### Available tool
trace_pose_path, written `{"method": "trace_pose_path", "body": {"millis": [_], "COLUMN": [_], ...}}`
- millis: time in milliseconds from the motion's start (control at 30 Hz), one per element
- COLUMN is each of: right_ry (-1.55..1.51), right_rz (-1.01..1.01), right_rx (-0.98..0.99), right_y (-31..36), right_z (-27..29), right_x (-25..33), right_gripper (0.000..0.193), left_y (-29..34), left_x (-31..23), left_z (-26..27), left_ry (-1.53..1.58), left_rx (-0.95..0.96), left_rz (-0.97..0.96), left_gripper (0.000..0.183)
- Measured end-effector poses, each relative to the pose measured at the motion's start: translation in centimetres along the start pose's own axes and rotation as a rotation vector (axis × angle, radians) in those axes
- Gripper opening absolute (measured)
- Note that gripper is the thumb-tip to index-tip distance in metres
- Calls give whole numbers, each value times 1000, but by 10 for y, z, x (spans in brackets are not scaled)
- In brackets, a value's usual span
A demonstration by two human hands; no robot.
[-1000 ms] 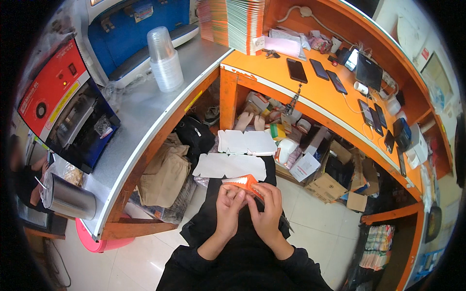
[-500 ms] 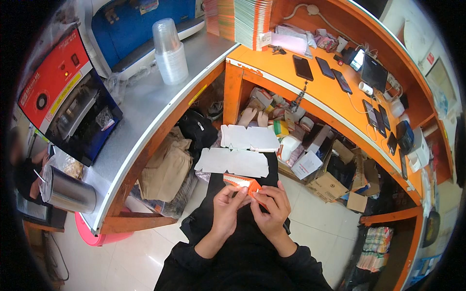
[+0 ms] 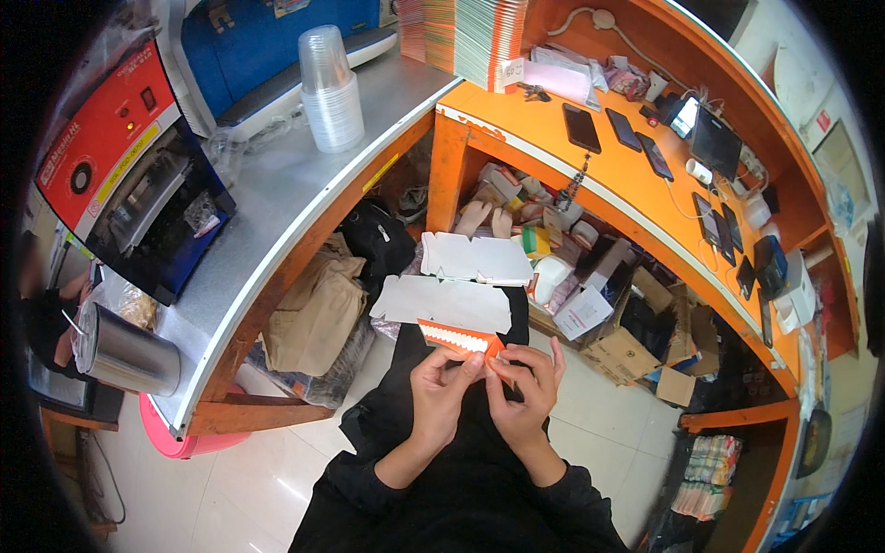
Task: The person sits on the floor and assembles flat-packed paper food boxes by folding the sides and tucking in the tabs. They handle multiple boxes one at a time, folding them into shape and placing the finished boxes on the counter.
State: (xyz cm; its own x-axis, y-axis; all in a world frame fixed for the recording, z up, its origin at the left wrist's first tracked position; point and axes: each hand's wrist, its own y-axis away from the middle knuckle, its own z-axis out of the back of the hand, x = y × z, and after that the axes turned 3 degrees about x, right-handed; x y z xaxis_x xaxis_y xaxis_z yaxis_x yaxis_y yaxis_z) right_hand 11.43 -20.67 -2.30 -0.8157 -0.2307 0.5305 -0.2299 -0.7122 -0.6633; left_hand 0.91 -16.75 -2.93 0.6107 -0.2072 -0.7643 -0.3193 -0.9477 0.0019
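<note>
Over my lap, both hands hold a small folded cardboard piece (image 3: 458, 337), orange outside with a white zigzag pattern along it. My left hand (image 3: 439, 396) pinches its near edge between thumb and fingers. At its right end, my right hand (image 3: 524, 394) grips a folded orange corner, with one finger raised. Just beyond, a flat white cardboard blank (image 3: 442, 302) with notched edges rests across my legs. Farther out lies a second stack of white notched blanks (image 3: 475, 258). The inside of the held piece is mostly hidden.
On the left, a metal counter (image 3: 267, 184) carries a red cup sealing machine (image 3: 111, 138), stacked clear cups (image 3: 332, 101) and a steel canister (image 3: 134, 350). Several phones lie on the orange desk (image 3: 516, 120) at the right. Boxes (image 3: 627, 341) fill the space under it.
The cardboard piece has tilted and swung, showing more of its white zigzag pattern. My right hand has shifted slightly at the corner, and a finger has lifted. The view has moved a little.
</note>
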Motion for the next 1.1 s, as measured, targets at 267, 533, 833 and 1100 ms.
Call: {"method": "trace_pose_path", "body": {"millis": [267, 533, 833, 1100], "right_ry": [225, -304, -355, 74], "right_rz": [-13, -131, -565, -123], "right_rx": [247, 227, -336, -16], "right_y": [13, -7, -16, -35], "right_z": [-6, 17, 39, 31], "right_x": [13, -19, -40, -16], "right_gripper": [47, 38, 23, 64], "left_y": [-7, -3, -4, 1], "left_x": [6, -2, -16, 7], "left_z": [2, 4, -1, 15], "left_ry": [-137, -88, -789, -670], "left_rx": [-6, 337, 5, 318], "left_rz": [-157, 51, -506, 160], "left_gripper": [10, 17, 39, 28]}}
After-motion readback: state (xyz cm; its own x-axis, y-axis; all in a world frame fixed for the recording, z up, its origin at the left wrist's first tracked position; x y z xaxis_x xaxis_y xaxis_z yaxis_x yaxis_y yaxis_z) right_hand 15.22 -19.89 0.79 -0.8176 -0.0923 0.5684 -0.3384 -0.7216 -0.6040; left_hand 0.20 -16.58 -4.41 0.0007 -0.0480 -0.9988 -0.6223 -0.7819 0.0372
